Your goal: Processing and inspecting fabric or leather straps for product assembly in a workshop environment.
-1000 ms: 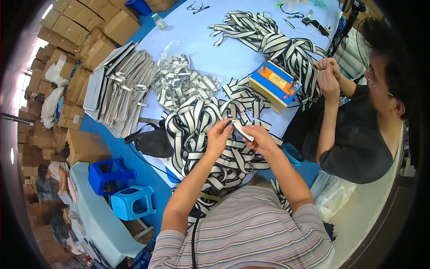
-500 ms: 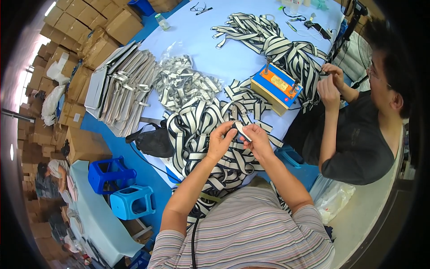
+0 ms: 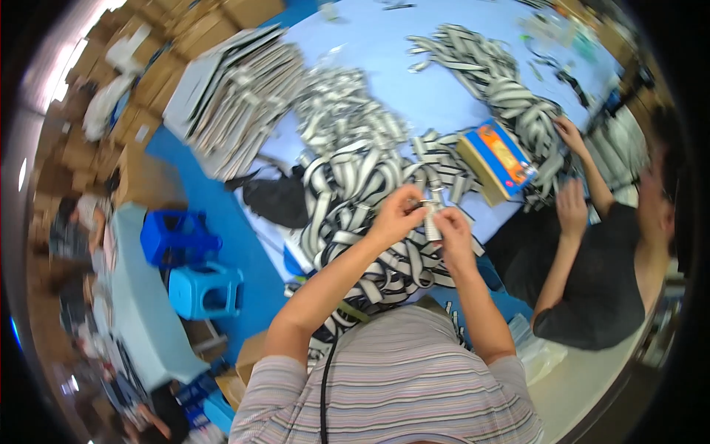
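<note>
Above the heap of striped straps [image 3: 362, 185], my left hand [image 3: 398, 216] and my right hand [image 3: 453, 231] are close together. Between them is a short piece of cream strap with dark edging [image 3: 432, 223]. Both hands are closed, thumb and fingers pinching the piece. Something small and shiny shows at its upper end by the left fingertips, too blurred to make out. The heap of cream and black straps lies below and around my hands, its near part hanging toward my lap.
A box with a blue and orange top [image 3: 503, 159] stands right of the heap. More straps [image 3: 510, 89] lie beyond. At left are stacked flat sheets [image 3: 237, 103], a black bag [image 3: 275, 201] and blue stools [image 3: 177, 237]. A co-worker [image 3: 592, 274] sits at right, one hand [image 3: 569, 135] at the straps.
The view has swung, so the scene sits differently. The strap piece in my hands now hangs more upright, my right hand lower on it. The co-worker's hands have moved apart.
</note>
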`<action>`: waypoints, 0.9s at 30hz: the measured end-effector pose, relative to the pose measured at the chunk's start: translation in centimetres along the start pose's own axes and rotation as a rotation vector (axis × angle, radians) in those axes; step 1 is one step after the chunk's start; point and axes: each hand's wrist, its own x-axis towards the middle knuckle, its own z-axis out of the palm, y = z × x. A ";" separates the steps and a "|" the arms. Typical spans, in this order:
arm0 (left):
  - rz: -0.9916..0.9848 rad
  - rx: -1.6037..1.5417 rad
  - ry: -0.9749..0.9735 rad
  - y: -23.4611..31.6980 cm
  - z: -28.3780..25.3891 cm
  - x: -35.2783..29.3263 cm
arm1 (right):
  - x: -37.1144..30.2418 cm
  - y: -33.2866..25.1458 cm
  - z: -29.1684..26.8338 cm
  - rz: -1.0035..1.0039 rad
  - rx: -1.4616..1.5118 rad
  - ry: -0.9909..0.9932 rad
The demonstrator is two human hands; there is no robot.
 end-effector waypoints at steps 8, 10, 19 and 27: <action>-0.031 -0.024 -0.217 1.9 -1.4 0.1 | -0.9 -1.0 0.5 -0.038 -0.027 -0.020; -0.035 0.050 -0.245 2.0 -2.2 -0.1 | -0.5 -0.1 0.2 -0.044 -0.075 -0.035; -0.023 0.388 0.084 7.0 -13.3 -4.9 | -0.4 -1.2 1.6 -0.057 -0.081 -0.039; -0.509 0.704 0.060 6.8 -14.8 -24.1 | 1.1 -2.2 0.9 -0.130 -0.060 -0.015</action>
